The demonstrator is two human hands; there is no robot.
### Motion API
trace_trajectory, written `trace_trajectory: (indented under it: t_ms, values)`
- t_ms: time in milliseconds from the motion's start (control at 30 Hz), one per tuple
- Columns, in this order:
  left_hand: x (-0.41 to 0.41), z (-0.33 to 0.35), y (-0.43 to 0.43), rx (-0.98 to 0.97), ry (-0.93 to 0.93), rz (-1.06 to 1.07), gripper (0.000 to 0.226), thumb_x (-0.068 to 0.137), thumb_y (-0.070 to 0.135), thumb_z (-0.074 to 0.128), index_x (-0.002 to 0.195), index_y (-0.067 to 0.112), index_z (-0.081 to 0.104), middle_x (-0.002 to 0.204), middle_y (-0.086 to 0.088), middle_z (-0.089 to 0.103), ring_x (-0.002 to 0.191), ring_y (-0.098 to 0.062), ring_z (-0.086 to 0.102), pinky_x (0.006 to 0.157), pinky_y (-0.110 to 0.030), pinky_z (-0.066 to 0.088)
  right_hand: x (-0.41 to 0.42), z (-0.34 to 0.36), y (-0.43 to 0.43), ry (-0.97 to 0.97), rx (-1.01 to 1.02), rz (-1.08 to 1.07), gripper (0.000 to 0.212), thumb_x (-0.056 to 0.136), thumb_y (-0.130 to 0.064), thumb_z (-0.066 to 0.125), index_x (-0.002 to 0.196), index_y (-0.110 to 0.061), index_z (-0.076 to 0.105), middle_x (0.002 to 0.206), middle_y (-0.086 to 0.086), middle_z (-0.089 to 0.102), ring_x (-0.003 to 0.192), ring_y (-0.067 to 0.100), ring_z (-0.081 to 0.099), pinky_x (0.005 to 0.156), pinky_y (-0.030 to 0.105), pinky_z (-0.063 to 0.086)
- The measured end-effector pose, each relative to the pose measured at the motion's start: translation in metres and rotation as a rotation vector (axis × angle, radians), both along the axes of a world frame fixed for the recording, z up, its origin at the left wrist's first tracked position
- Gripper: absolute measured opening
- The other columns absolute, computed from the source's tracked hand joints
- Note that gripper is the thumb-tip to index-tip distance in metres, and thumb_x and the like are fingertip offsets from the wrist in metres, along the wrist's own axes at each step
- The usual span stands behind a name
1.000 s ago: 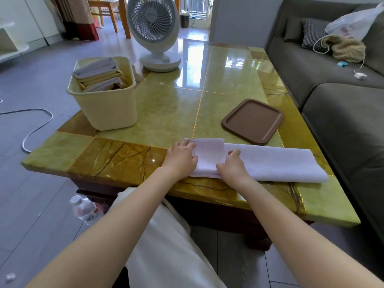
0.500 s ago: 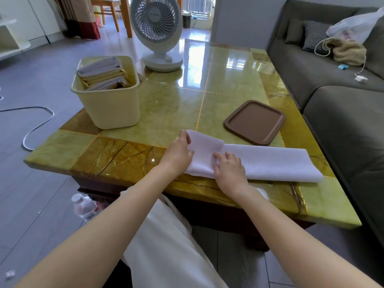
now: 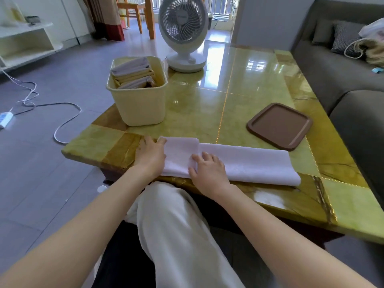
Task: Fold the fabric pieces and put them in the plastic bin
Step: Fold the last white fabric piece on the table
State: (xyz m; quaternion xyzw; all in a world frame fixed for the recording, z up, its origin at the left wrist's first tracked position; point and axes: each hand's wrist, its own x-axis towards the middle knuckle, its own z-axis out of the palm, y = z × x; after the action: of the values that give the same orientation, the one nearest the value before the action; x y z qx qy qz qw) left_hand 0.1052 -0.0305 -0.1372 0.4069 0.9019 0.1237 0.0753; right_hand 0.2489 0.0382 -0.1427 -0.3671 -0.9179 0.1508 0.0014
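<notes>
White cloth (image 3: 245,165) is laid along the counter's (image 3: 197,113) near edge, left end folded over. Left grip (image 3: 150,156), fingers relaxed, is rested against that end; right grip (image 3: 209,173) is pressed flat on the cloth. Bin (image 3: 141,109) is set behind.

My left hand (image 3: 150,156) rests palm down, fingers straight and close together; my right hand (image 3: 209,173) lies flat beside it, fingers spread.

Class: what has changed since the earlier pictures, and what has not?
The right hand uncurled, pressing the folded end of the long white fabric strip flat; the left hand rests at its edge. Cream plastic bin, brown tray, white fan stayed put.
</notes>
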Motion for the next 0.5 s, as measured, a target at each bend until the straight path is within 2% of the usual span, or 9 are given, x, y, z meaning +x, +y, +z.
trace_trajectory:
  t_ms: [67, 200, 333, 500]
  values:
    - [0.008, 0.006, 0.002, 0.093, 0.095, -0.059, 0.045, 0.091, 0.001, 0.045, 0.134, 0.015, 0.042, 0.124, -0.016, 0.039, 0.113, -0.032, 0.041, 0.091, -0.037, 0.04, 0.0, 0.002, 0.002, 0.009, -0.006, 0.017, 0.043, 0.098, -0.032, 0.036, 0.137, -0.016, 0.037, 0.142, 0.01, 0.037, 0.131, 0.03, 0.031, 0.11, 0.042, 0.026]
    - [0.04, 0.016, 0.023, 0.228, -0.01, -0.24, 0.033, 0.089, 0.0, 0.045, 0.119, 0.012, 0.055, 0.119, -0.01, 0.047, 0.108, -0.028, 0.051, 0.088, -0.037, 0.044, 0.014, 0.007, 0.016, 0.093, -0.086, 0.044, 0.04, 0.098, -0.03, 0.039, 0.134, -0.014, 0.045, 0.141, 0.004, 0.044, 0.128, 0.025, 0.041, 0.105, 0.037, 0.034]
    - [0.077, 0.01, 0.052, 0.203, -0.098, -0.388, 0.03, 0.091, 0.006, 0.046, 0.118, 0.014, 0.056, 0.123, -0.007, 0.047, 0.118, -0.024, 0.045, 0.092, -0.033, 0.04, 0.049, 0.01, 0.047, 0.051, -0.086, 0.03, 0.036, 0.097, -0.031, 0.042, 0.127, -0.015, 0.052, 0.135, 0.003, 0.049, 0.123, 0.024, 0.047, 0.101, 0.037, 0.039]
    - [0.109, 0.002, 0.083, 0.013, -0.044, -0.545, 0.033, 0.096, 0.014, 0.041, 0.127, 0.016, 0.052, 0.144, -0.004, 0.034, 0.133, -0.025, 0.03, 0.102, -0.037, 0.032, 0.101, 0.02, 0.093, -0.06, -0.146, -0.08, 0.054, 0.094, -0.039, 0.049, 0.142, -0.017, 0.037, 0.153, 0.0, 0.028, 0.138, 0.019, 0.032, 0.113, 0.034, 0.028]
